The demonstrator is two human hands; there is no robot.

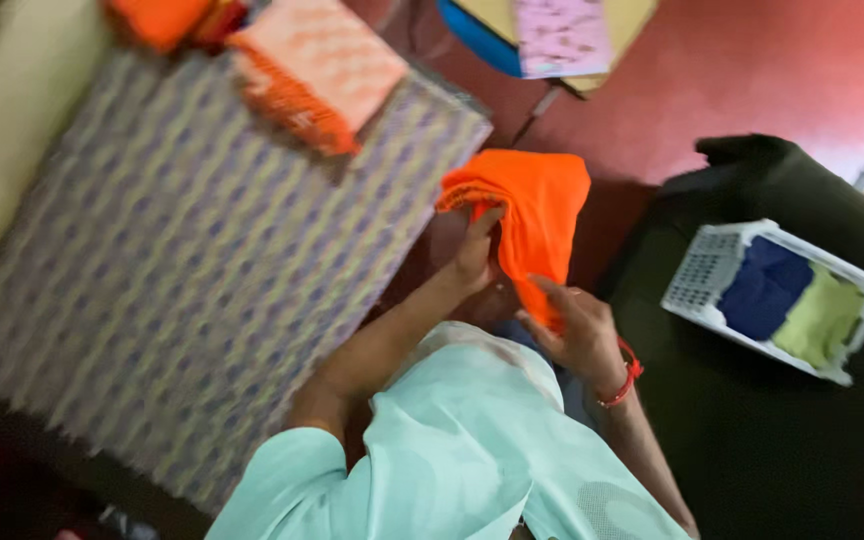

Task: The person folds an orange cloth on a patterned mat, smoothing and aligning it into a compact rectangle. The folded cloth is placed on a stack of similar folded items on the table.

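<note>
Red floor runs between a bed with a patterned purple cover [182,260] and a dark seat that carries a white laundry basket [697,275] with a blue cloth [764,285] and a green cloth [824,318] in it. Over that gap the left hand [474,255] and right hand [582,335] each close a grip on an orange cloth [537,215], raised clear of the bed so it hangs free. Motion blur hides its edges and the finger placement; folded orange-and-pink cloths [317,70] lie at the bed's far corner, partly cut off.
</note>
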